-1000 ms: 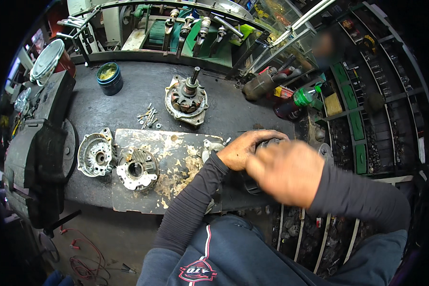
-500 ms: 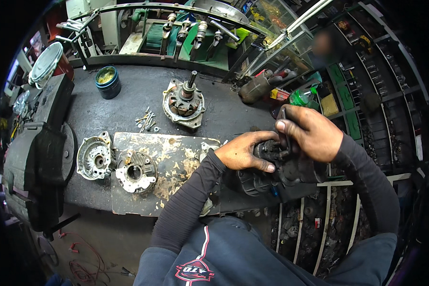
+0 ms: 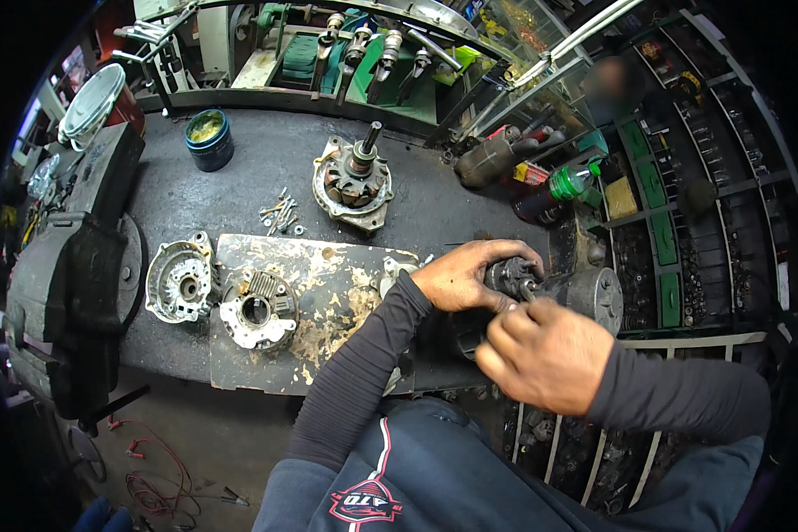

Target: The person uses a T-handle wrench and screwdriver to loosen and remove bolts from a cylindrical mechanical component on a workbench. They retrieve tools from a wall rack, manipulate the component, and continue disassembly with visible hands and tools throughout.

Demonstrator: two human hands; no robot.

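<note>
Toward the right edge of the workbench (image 3: 421,195), the left hand (image 3: 466,278) clasps a dark cylindrical motor part (image 3: 509,274), and here's the right hand (image 3: 554,356) curled beside it, its hold hidden, apparently on a turning step whose next twist wants firm bracing.

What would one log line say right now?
left hand: around dark part; right hand: curled close by, grip hidden; nearby: loose bolts, blue tub

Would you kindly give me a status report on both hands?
Left hand around dark round part. Right hand curled close by, grasp hidden. Grey cylinder just beyond right hand.
</note>
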